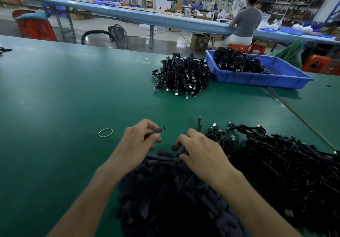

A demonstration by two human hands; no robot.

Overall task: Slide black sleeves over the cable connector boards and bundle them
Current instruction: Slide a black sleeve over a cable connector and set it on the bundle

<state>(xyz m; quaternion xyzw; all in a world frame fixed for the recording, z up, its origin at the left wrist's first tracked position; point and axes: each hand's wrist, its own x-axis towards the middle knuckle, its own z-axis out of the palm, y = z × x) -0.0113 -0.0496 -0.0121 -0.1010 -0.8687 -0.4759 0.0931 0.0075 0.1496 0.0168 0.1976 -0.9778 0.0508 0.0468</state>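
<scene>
Pinching the light, stiff, probably fragile connector board (157,130) by its near end in the left hand (137,142) just above the desk (55,108), resting the right hand (201,153), fingers curled, on the soft black sleeves (165,190) heaped beside it, whether gripping one impossible to tell

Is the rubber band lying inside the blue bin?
No, the rubber band lies on the green table, left of the left hand, far from the blue bin.
</scene>
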